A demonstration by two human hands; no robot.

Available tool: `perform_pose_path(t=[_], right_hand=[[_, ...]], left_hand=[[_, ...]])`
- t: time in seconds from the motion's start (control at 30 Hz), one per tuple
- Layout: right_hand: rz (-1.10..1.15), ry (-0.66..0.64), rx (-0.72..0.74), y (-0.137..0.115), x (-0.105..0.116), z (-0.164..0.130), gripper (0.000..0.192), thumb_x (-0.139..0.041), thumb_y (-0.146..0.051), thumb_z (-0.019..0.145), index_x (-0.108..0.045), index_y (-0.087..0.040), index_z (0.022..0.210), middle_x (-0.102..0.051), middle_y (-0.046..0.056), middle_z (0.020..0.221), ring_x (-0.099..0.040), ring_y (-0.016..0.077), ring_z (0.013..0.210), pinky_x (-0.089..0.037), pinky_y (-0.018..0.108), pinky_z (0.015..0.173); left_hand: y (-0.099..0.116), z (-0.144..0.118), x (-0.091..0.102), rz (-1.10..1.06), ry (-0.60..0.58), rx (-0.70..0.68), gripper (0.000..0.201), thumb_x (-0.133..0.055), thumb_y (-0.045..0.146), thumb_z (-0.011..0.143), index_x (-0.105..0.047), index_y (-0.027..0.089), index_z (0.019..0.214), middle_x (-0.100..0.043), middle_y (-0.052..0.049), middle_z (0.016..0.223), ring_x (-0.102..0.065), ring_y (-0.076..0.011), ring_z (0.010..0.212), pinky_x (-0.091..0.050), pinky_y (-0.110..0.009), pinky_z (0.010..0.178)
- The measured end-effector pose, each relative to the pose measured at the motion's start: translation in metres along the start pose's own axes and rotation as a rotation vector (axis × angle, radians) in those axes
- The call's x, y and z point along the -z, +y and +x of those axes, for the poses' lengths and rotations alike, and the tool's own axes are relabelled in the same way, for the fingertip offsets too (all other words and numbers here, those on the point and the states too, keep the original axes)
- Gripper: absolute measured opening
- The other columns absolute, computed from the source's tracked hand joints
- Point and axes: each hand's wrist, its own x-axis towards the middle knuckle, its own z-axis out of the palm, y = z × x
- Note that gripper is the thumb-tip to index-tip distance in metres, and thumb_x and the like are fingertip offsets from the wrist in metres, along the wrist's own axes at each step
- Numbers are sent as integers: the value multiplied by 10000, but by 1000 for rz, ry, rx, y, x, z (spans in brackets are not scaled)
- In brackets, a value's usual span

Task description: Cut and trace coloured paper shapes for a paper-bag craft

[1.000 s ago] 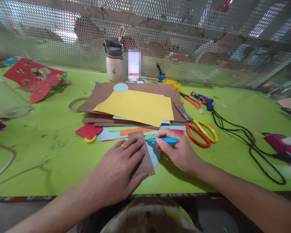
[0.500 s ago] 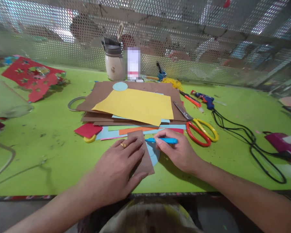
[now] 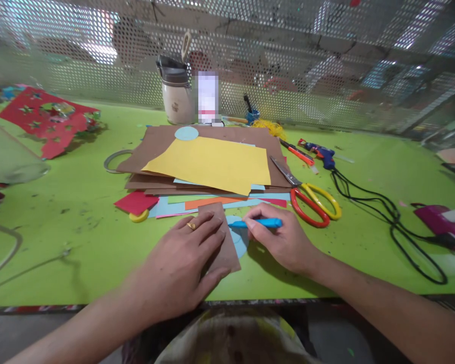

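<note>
Paper cut-out in red (image 3: pixel 45 119) lay at the far left of the green desk (image 3: pixel 79 227), with star-shaped holes in it, well apart from the work. Nearer the middle, a small red square (image 3: pixel 136 202) and a yellow ring-shaped piece (image 3: pixel 139 217) sat just beside the edge of a paper stack (image 3: pixel 167 146) of brown sheets, which bore a yellow sheet (image 3: pixel 212 164) and a pale blue disc (image 3: pixel 186 133) on top; behind it stood a cream jar (image 3: pixel 177 98) against the perforated metal screen. In front of the stack, the left hand (image 3: pixel 182 263) lay flat and open, palm down, fingers spread, pressing on a small brown card (image 3: pixel 222 237) and wearing a ring on one finger. A light blue circle (image 3: pixel 239 241) showed from under the right edge of that card, touching it. The right hand (image 3: pixel 284 240) was closed around a blue pen (image 3: pixel 261 222), held nearly level with its tip at the circle beside the card's edge. Just to the right, scissors (image 3: pixel 313 202) with one red and one yellow handle lay on the desk, near the hand but apart from it. Farther back lay an orange knife (image 3: pixel 298 154) and a blue glue gun (image 3: pixel 320 153), its black cord (image 3: pixel 398 227) looping toward the right, where a magenta tool (image 3: pixel 440 225) lay at the edge of view
</note>
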Motion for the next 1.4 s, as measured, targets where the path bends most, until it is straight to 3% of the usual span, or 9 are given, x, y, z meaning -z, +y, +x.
perform_pose_path(t=[0.3, 0.6, 1.4], right_hand=[[84, 141, 6, -1, 9, -4, 109, -520, -192, 873, -601, -173, 803, -593, -23, 647, -532, 113, 596, -422, 226, 566], [20, 57, -66, -7, 12, -22, 116, -530, -185, 868, -567, -186, 758, -549, -34, 644, -493, 101, 582, -396, 220, 548], [50, 88, -16, -4, 5, -25, 160, -548, -181, 845, -574, -180, 686, -537, -38, 587, -470, 97, 524, -384, 222, 503]], left_hand=[[-1, 0, -2, 26, 7, 3, 496, -447, 435, 887, -538, 137, 1272, -515, -125, 1365, -398, -340, 1293, -413, -538, 1002], [-1, 0, -4, 48, 15, -7, 515, -447, 443, 885, -539, 126, 1280, -518, -130, 1364, -407, -342, 1290, -413, -532, 1007], [-1, 0, -4, 35, 7, -9, 516, -447, 441, 886, -538, 118, 1278, -523, -149, 1353, -401, -354, 1294, -399, -543, 1013]])
